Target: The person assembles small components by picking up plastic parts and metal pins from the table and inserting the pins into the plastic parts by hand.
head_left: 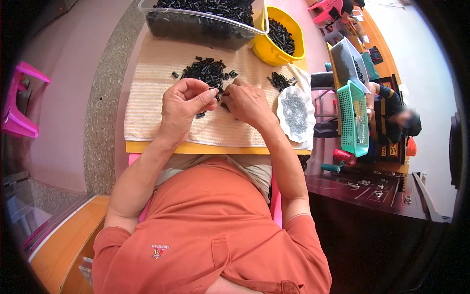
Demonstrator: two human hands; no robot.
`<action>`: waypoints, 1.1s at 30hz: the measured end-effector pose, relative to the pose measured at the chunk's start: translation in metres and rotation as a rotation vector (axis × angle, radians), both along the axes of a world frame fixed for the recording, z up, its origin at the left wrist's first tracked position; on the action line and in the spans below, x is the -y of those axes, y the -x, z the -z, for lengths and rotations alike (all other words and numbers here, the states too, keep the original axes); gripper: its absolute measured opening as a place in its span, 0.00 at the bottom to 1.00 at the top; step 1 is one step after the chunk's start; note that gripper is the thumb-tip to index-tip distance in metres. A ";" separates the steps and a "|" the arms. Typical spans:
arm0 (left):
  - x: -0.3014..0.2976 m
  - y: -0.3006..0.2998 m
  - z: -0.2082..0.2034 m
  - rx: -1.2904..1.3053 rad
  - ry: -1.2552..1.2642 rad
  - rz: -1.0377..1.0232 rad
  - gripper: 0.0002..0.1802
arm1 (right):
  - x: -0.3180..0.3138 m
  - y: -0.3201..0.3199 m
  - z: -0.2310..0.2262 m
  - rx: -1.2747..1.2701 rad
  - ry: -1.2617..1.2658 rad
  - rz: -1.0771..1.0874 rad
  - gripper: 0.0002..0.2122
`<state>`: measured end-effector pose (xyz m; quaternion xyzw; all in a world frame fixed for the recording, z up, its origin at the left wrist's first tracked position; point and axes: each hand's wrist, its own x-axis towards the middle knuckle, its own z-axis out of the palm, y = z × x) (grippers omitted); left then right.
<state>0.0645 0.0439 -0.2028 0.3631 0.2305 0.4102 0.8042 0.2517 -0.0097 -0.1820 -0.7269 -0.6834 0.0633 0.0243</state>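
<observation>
Over the towel-covered table, my left hand is closed in a pinch, thumb against index finger. Whatever is between its tips is too small to make out against the black parts behind. Close to its right, my right hand curls downward with its fingers together; dark bits show by its fingertips, and its grip is partly hidden. Just beyond both hands lies a loose pile of short black tube-like pieces. Right of my right hand sits a white scalloped tray of small clear pieces, with a smaller black pile above it.
A clear plastic bin and a yellow bucket, both holding black pieces, stand at the table's far side. To the right, another person sits by a green basket and a white bin. A pink stool stands at left.
</observation>
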 end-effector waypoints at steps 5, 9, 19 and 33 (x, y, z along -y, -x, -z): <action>0.001 -0.002 0.001 -0.016 0.003 0.001 0.07 | 0.000 0.001 0.004 0.019 -0.003 0.004 0.10; 0.001 -0.001 0.003 -0.031 0.008 0.003 0.07 | 0.006 0.003 0.001 -0.044 -0.056 0.015 0.09; 0.002 -0.002 0.002 -0.062 -0.013 0.053 0.06 | 0.032 0.004 0.005 -0.572 -0.341 0.117 0.05; 0.007 -0.002 0.009 -0.129 -0.132 0.219 0.08 | 0.047 0.012 0.010 -1.429 -0.401 0.172 0.06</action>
